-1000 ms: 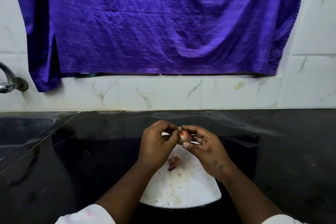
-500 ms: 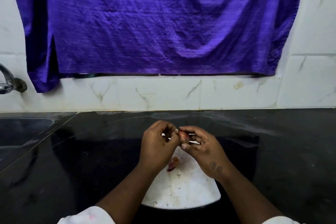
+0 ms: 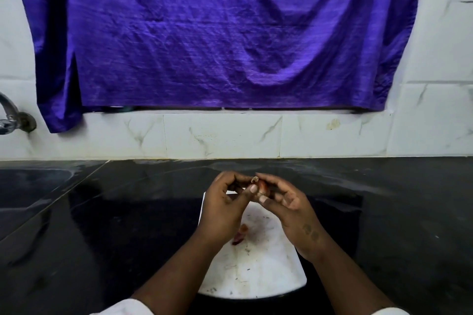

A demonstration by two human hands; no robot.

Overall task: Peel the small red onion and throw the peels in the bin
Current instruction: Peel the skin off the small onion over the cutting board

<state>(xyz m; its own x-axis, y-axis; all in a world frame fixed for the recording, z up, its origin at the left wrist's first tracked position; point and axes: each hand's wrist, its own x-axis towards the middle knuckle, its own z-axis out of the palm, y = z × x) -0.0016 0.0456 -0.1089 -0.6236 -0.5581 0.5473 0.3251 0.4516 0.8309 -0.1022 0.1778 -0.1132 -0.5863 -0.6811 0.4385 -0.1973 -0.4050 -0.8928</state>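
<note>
Both hands pinch the small red onion (image 3: 262, 185): left hand (image 3: 225, 203) and right hand (image 3: 290, 208), fingers curled, above white board (image 3: 258, 268) on black tabletop (image 3: 122, 225); one peel scrap (image 3: 240, 236) on board.

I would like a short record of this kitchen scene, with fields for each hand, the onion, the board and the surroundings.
left hand: pinches the small red onion at its dry tip
right hand: holds the same onion, fingers curled round it
onion position: in the air, above the white board
board: lies on the black counter; a reddish peel piece lies on it
wall: purple cloth hangs over white tiles
tap: at the left edge
bin: not in view
</note>
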